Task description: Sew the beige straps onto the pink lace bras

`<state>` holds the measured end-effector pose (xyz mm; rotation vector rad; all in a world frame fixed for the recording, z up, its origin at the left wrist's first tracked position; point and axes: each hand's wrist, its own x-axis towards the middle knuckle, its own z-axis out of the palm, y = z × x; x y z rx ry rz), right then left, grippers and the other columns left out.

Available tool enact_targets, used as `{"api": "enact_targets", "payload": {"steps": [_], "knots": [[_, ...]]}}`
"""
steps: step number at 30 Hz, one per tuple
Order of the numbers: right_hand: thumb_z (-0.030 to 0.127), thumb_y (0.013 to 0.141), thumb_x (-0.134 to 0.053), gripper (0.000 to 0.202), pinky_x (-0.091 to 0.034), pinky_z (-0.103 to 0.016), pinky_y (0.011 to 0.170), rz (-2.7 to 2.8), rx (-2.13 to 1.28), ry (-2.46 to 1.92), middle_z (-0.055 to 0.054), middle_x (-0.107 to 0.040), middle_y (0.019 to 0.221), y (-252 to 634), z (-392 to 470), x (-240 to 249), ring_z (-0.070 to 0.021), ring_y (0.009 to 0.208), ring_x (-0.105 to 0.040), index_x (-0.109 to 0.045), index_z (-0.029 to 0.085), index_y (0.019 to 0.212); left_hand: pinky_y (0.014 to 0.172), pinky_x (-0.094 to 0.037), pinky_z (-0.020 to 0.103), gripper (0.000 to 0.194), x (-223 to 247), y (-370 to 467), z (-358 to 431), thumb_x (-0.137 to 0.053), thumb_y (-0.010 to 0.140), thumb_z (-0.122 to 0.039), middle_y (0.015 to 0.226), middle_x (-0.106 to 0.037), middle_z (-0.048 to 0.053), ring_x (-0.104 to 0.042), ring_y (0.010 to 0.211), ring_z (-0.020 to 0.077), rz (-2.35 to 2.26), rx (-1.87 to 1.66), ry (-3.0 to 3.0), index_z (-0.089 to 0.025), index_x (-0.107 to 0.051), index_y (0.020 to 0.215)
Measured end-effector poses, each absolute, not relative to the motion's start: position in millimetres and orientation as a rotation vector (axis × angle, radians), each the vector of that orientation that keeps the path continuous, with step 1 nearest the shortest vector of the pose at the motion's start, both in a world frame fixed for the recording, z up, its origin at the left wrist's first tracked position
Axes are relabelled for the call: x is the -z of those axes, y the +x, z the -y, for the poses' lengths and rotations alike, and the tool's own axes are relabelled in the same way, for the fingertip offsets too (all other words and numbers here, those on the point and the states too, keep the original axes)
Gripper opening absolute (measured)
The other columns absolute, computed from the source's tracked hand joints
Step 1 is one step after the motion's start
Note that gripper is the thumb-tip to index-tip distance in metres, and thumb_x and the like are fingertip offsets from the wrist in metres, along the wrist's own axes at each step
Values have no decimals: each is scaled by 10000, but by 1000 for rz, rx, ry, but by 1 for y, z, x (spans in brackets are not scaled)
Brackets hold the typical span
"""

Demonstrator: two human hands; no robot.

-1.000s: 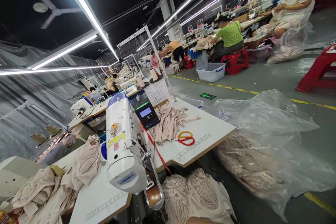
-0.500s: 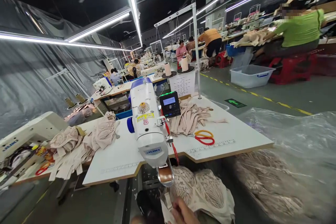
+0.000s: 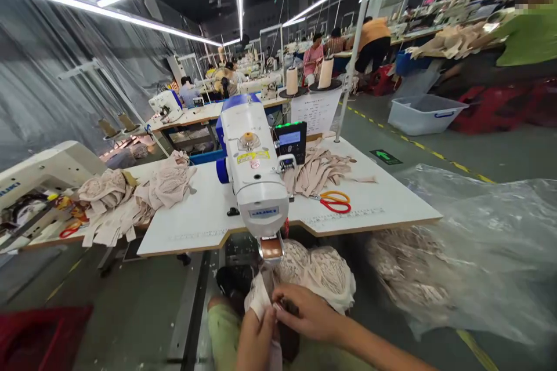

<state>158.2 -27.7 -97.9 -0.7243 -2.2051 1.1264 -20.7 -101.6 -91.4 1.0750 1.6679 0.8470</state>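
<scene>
Below the head of a white sewing machine [image 3: 261,179], a beige lace bra [image 3: 324,272] hangs in front of the table edge with its cups to the right. My left hand [image 3: 256,336] grips the pale band of the bra from below, fingers closed on it. Beside it, the fingertips of my right hand [image 3: 307,313] pinch the edge of the same band. Both hands nearly touch over my lap, under the machine's rounded arm end. Part of the band is hidden behind the fingers.
On the white table [image 3: 195,226] lie scissors [image 3: 334,202], a heap of beige strips [image 3: 319,171] and a pile of bras [image 3: 163,182]. A clear plastic bag [image 3: 478,243] of beige pieces stands right. A control panel [image 3: 290,142] sits behind the machine head.
My view has dipped and shifted slightly. My left hand has come up into full view on the band, and my right hand has moved up, its forearm now showing. The bra sits closer under the machine.
</scene>
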Motion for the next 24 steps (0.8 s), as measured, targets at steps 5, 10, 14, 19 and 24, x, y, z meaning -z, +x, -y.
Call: {"api": "enact_targets", "payload": {"steps": [5,10,14,19,24], "knots": [[302,851,-595,125,-355,-226,550,2217,-1363,-791,36,-541,698,165,24,88,-98,576,-444,-567,195,908,794,-505,322,451,74,-24,103,-611,888,-556,833,-668,47,-592,775,175,-1353,-834,1161,-132,-681,1024],[336,924,-577,143,-371,-246,528,1934,-1215,-1181,12,-582,719,182,30,95,-101,544,-452,-632,203,923,679,-460,225,376,68,-26,101,-722,851,-424,806,-659,5,-531,657,97,-1254,-1021,866,-153,-638,1097],[293,964,-577,124,-485,-269,632,2035,-988,-1041,-45,-696,939,183,45,89,-145,754,-627,-682,235,998,726,-485,242,278,67,-16,102,-740,845,-398,843,-709,51,-600,720,123,-1313,-1167,721,-130,-709,911],[215,950,-603,88,-523,-262,673,2045,-783,-914,-29,-715,929,164,54,83,-141,809,-669,-675,239,994,959,-499,318,244,67,0,98,-743,848,-320,1005,-749,80,-675,970,188,-1311,-1273,693,-136,-746,1008],[228,955,-600,77,-531,-263,705,2008,-728,-958,-29,-722,925,156,48,85,-142,831,-674,-673,230,976,1054,-478,370,374,66,7,99,-703,884,-339,1237,-707,111,-643,1167,233,-1351,-1238,731,-154,-699,1209]]}}
